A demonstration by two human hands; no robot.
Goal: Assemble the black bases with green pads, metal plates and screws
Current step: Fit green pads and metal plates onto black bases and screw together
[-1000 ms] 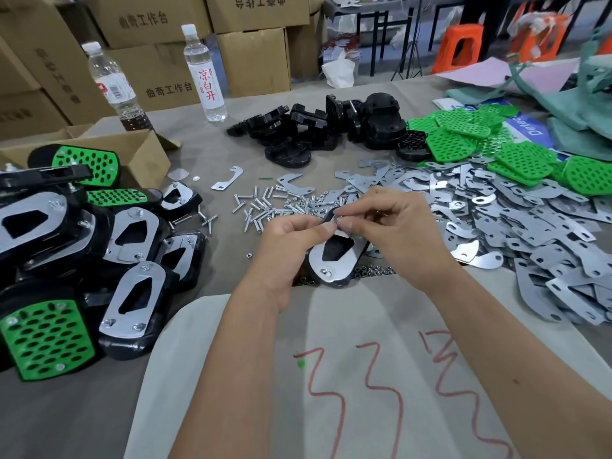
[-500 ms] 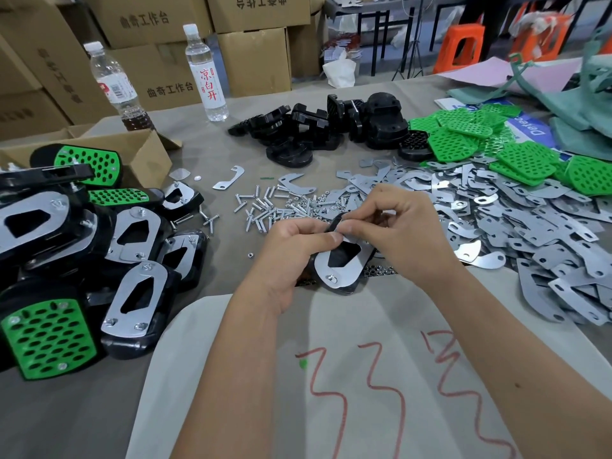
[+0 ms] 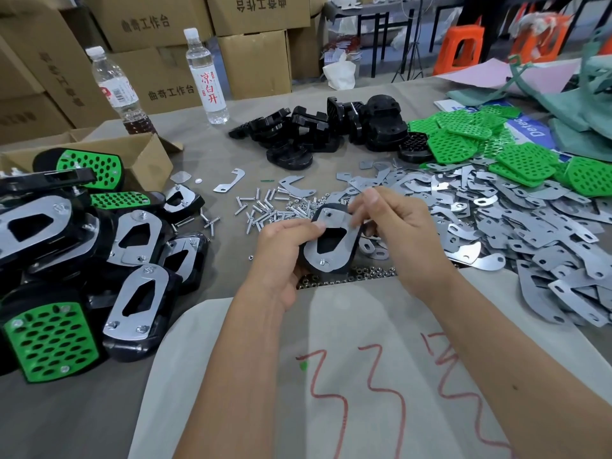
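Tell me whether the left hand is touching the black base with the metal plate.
Touching. The head view shows the left hand gripping the black base by its left edge, fingertips on the metal plate.

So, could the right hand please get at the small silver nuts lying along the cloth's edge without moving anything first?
Probably yes: the right hand sits just above the small silver nuts, nothing covers them, though its fingers are at the black base with metal plate held in the left hand.

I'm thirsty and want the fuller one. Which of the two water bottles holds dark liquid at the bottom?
The left bottle, behind the open cardboard box, holds dark brown liquid low down. The taller bottle with red characters looks clear.
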